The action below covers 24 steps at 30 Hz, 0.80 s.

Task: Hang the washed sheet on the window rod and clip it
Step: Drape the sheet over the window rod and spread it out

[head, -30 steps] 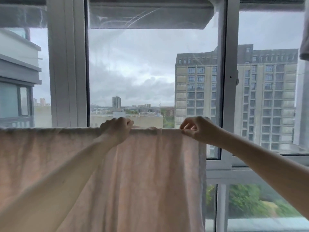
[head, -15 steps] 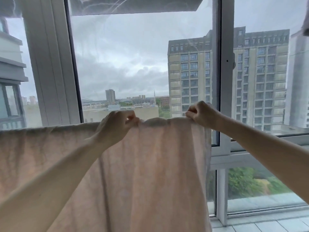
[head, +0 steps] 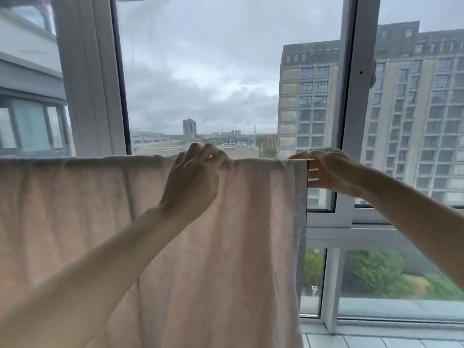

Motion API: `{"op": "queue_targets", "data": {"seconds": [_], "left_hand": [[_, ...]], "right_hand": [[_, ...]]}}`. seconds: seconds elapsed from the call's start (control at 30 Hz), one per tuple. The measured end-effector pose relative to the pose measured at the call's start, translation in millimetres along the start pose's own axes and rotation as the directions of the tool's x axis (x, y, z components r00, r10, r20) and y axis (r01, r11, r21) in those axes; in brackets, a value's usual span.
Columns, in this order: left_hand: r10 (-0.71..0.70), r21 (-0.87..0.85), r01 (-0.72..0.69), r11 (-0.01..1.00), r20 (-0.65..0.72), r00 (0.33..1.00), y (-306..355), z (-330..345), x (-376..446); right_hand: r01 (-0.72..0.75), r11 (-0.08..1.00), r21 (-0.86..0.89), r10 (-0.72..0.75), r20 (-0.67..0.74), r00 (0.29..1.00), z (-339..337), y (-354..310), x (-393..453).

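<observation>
i'm looking out through the head camera at a pale pink, soft cotton sheet (head: 226, 234) draped over what i take to be the window rod; the rod itself is hidden under the fold along the sheet's top edge, so i can only infer it from the straight line the cloth makes across the view. the sheet hangs down in front of the tall white-framed window (head: 351, 121), covering the left and middle of the view and ending in a straight vertical side edge right of centre.

my left hand (head: 193, 179) rests on the top fold, fingers curled over it and spread a little; it looks more like pressing and smoothing than a tight pinch, probably to keep the cloth from sliding along the rod while the other end is pulled. how firmly it grips i cannot tell.

my right hand (head: 329, 172) is at the sheet's upper right corner, fingers closed on the corner from behind the side edge, thumb lying along the top. i judge it is drawing the edge taut so the fold sits flat with no bunching between the hands.

no clip shows anywhere. so the hanging looks nearly done, the clipping not yet begun, and that corner seems a sensible place for the first clip.
</observation>
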<state>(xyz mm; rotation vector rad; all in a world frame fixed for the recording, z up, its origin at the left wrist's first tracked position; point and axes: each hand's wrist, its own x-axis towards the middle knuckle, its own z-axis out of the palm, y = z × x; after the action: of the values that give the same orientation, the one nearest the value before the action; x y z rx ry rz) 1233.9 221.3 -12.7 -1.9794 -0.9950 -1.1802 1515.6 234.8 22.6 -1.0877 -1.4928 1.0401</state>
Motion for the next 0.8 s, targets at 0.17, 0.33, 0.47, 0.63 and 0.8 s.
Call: {"op": "queue_targets", "data": {"seconds": [0.17, 0.33, 0.47, 0.63, 0.8], "left_hand": [[-0.028, 0.052, 0.029, 0.998, -0.034, 0.999, 55.6, 25.2, -9.2], [-0.112, -0.015, 0.112, 0.994, 0.021, 0.994, 120.6, 46.5, -13.8], [-0.288, 0.057, 0.284, 0.957, 0.084, 0.954, 153.0, 61.2, -9.9], [-0.439, -0.108, 0.452, 0.886, 0.123, 0.89, 151.0, 59.4, -14.5], [-0.535, -0.113, 0.548, 0.829, 0.125, 0.836, 133.8, 44.1, -11.3]], "right_hand": [[0.032, 0.999, -0.008, -0.029, 0.252, 0.967, -20.6, 30.9, -4.7], [0.119, 0.99, 0.071, -0.138, 0.396, 0.908, -17.8, 44.0, -8.0], [0.255, 0.966, -0.053, -0.214, 0.399, 0.892, -14.0, 48.6, -12.7], [0.334, 0.93, -0.152, -0.271, 0.329, 0.904, -12.2, 60.3, -9.0], [0.351, 0.929, -0.116, -0.317, 0.238, 0.918, -3.4, 65.1, -1.9]]}}
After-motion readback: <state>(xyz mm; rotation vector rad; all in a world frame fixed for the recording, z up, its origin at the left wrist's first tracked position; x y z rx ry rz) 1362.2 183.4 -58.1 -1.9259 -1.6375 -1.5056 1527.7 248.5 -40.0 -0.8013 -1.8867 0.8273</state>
